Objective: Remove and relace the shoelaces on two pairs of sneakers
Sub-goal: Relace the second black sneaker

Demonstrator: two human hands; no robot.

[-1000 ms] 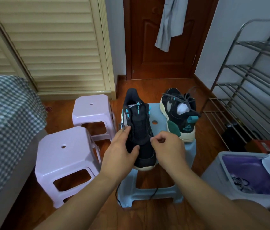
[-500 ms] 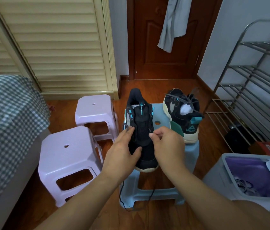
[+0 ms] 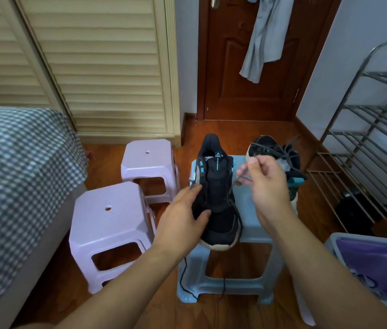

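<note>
A black sneaker with teal eyelets (image 3: 217, 184) lies toe toward me on a pale blue stool (image 3: 254, 224). My left hand (image 3: 183, 217) holds its left side, thumb on the toe area and fingers along the eyelet edge. My right hand (image 3: 267, 186) is raised to the right of the sneaker and pinches the black lace (image 3: 241, 176), which runs down to the shoe's right side and hangs below the stool. A second black sneaker (image 3: 280, 153), its laces tied in a loose bundle, stands behind my right hand, partly hidden.
Two lilac stools (image 3: 109, 224) (image 3: 149, 160) stand to the left, beside a checked bed cover (image 3: 16, 174). A metal shoe rack (image 3: 373, 138) lines the right wall. A grey bin with purple lining (image 3: 375, 264) sits at lower right. A brown door (image 3: 249, 67) is behind.
My right hand has lifted up and to the right, pulling the lace out from the sneaker's middle. My left hand stays on the shoe. The camera view has tilted up.
</note>
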